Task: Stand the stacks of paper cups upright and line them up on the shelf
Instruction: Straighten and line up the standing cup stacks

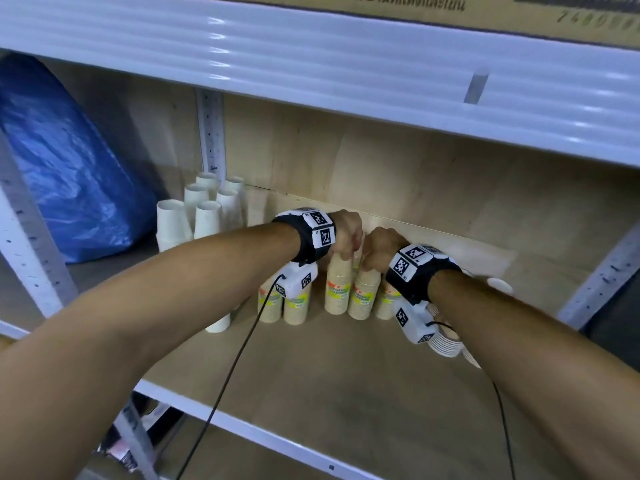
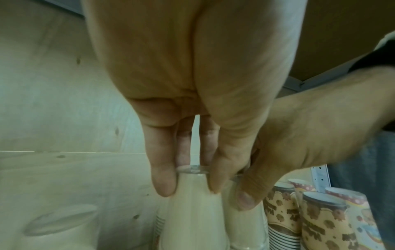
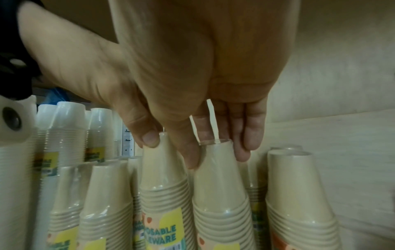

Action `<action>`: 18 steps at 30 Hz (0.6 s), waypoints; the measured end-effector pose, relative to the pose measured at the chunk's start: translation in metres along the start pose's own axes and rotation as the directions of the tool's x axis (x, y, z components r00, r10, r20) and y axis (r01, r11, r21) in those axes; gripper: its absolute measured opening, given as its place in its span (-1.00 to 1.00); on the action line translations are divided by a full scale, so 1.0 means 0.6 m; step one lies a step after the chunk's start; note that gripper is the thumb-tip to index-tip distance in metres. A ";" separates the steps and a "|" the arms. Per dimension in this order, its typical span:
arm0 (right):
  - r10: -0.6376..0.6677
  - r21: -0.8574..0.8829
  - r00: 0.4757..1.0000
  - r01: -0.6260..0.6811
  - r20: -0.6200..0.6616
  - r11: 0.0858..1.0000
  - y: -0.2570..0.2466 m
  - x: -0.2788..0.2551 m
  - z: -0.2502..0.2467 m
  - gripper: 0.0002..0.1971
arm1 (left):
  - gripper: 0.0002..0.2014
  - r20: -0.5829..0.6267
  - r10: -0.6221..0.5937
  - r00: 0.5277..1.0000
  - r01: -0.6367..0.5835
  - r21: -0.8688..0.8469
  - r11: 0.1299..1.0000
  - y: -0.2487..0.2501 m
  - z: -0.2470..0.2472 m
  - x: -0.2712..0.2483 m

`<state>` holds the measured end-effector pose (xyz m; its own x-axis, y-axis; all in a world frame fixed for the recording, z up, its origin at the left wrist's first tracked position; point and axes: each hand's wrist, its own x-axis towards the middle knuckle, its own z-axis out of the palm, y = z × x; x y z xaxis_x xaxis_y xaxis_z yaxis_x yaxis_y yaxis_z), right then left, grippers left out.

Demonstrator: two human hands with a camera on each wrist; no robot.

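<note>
Several tan paper-cup stacks in clear wrap stand base-up in a row on the wooden shelf (image 1: 346,382). My left hand (image 1: 348,249) pinches the top of one tall tan stack (image 1: 336,289) from above; the left wrist view shows its fingers (image 2: 163,182) on either side of that stack (image 2: 192,219). Right beside it, my right hand (image 1: 372,263) grips the top of the neighbouring tan stack (image 1: 363,296), thumb and fingers (image 3: 242,152) around its base (image 3: 220,186). The two hands nearly touch. More tan stacks (image 1: 282,306) stand to the left.
White cup stacks (image 1: 204,216) stand at the back left, next to a blue plastic bag (image 1: 69,161). Stacks lying on their sides (image 1: 446,337) are at the right under my right wrist. Patterned cup stacks (image 2: 320,219) show in the left wrist view. An upper shelf (image 1: 311,64) hangs overhead.
</note>
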<state>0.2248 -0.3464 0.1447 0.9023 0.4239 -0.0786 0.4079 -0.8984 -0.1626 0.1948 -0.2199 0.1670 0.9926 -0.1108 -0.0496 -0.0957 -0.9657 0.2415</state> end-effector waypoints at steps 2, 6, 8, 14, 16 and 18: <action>-0.008 0.027 1.000 0.008 -0.005 1.000 0.011 0.011 0.000 -0.65 | -0.65 -0.030 0.022 0.999 -0.021 0.030 0.999 -0.001 0.010 0.020; -0.015 0.074 1.000 0.017 -0.025 0.997 0.028 0.030 0.003 -0.77 | -0.88 0.026 0.058 0.998 -0.060 0.070 0.996 -0.002 0.016 0.050; -0.019 0.094 0.999 0.023 -0.038 0.995 0.035 0.037 0.005 -0.76 | -0.85 0.051 0.072 0.996 -0.075 0.067 0.995 -0.009 0.017 0.065; -0.025 0.079 0.999 0.028 -0.039 0.996 0.039 0.057 0.014 -0.76 | -0.93 0.045 0.011 0.999 -0.013 0.043 0.999 -0.015 0.034 0.093; -0.032 0.075 0.999 0.035 -0.042 0.997 0.039 0.061 0.017 -0.77 | -0.81 0.050 0.005 0.999 -0.006 0.007 1.000 -0.019 0.036 0.097; -0.039 0.061 0.998 0.042 -0.043 0.997 0.036 0.064 0.019 -0.82 | -0.69 0.068 0.014 0.998 -0.013 -0.017 1.000 -0.020 0.036 0.097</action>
<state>0.2668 -0.3484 0.1267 0.8907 0.4536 -0.0294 0.4362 -0.8712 -0.2253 0.2521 -0.2201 0.1402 0.9838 -0.1397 -0.1119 -0.1069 -0.9600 0.2587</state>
